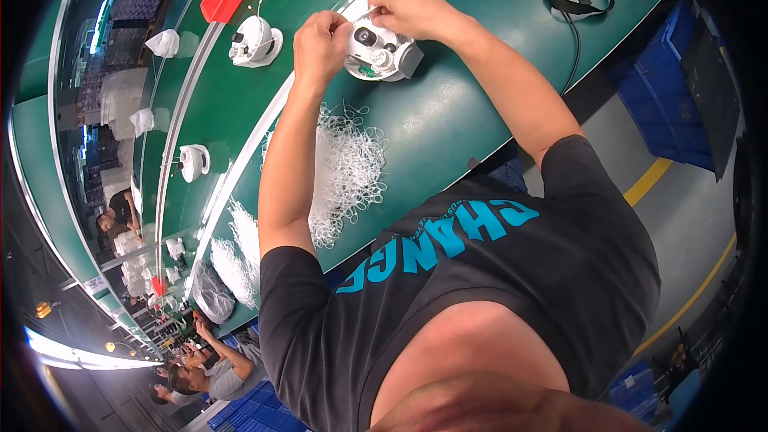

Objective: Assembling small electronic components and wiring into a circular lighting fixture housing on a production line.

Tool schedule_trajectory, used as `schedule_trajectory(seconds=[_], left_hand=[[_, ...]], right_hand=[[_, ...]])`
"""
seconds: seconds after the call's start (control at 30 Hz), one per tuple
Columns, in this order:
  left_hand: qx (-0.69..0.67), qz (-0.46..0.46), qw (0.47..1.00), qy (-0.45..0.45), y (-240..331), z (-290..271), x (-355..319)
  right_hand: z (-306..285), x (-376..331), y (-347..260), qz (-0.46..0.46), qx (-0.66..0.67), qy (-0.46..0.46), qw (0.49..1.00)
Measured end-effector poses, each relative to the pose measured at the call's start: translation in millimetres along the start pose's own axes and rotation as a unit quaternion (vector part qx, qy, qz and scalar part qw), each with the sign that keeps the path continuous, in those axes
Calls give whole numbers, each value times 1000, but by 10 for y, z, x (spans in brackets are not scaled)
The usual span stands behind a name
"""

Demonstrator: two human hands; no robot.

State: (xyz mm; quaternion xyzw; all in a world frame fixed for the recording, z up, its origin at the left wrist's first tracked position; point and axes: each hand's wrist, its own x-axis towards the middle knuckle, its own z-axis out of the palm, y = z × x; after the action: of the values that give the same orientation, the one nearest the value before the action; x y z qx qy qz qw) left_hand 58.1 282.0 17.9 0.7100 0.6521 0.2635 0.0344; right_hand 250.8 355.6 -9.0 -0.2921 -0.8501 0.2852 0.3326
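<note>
Currently in hand: one white camera, on the green bench just above the pile of white ties. Left hand clamped on its left side, fingers curled together; right hand pinching at its top, fingertips together on a small part too small to tell. Probably mid-assembly, not finished. Counted on the belt: two more cameras, untouched. Further tie piles lower left.

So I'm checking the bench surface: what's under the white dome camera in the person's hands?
Under the white dome camera lies the green bench top. Both hands, left and right, grip it; the spot directly beneath is covered.
</note>
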Motion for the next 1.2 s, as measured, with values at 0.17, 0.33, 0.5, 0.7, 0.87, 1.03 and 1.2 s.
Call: schedule_trajectory(seconds=[0.17,0.33,0.5,0.7,0.87,1.03,1.2], left_hand=[[50,-6,999,-7,-134,-169,16],[-422,-301,816,-256,-138,-144,114],[-505,-326,799,-39,-218,169,591],[-574,-364,719,146,-751,458,1021],[-347,-226,887,204,-745,93,977],[62,-163,932,319,-1554,-607,1190],[-236,-431,871,28,-2608,-477,793]], right_hand=[[-33,222,251,33,186,206,960],[149,254,966,185,95,348,914],[152,187,765,215,102,299,924],[361,292,660,201,94,222,949],[372,185,807,234,91,208,945],[357,248,820,232,68,205,948],[559,156,745,219,56,200,953]])
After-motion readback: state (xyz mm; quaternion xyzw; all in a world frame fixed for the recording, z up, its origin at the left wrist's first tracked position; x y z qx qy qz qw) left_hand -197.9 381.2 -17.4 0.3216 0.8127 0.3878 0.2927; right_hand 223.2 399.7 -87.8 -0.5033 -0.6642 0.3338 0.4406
